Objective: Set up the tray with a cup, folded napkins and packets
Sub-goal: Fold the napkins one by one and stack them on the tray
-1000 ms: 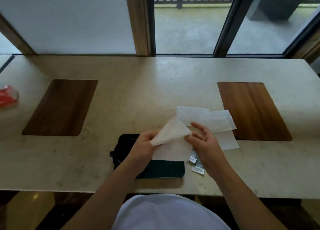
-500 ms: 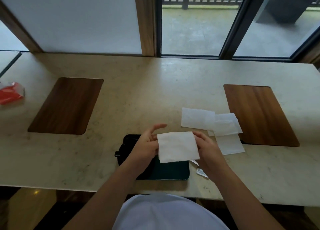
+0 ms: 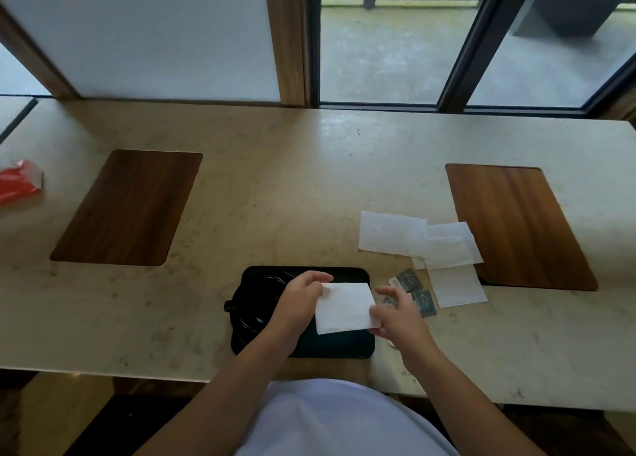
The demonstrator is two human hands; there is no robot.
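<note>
The folded napkin [image 3: 345, 307] is a white, almost square sheet that lies over the right half of the black tray [image 3: 347, 347], with its edges a little turned, so the far edge goes slightly down toward the right. Its longer side runs left to right. The left hand [image 3: 298, 299] holds the napkin at its far left corner, the thumb and fingers [image 3: 320, 277] closed on that corner. The right hand [image 3: 395, 314] grips the near right corner, fingers pinched on the paper edge. In the left part of the tray sits a dark cup [image 3: 253, 306], partly hidden by the left wrist. Just to the right of the tray, on the pale worktop [image 3: 275, 187], lie small grey packets [image 3: 414, 292], near the right hand. Farther right and behind them are the other white napkins [image 3: 421, 245], overlapping each other, and one edge reaches the right wooden inlay [image 3: 516, 221].
</note>
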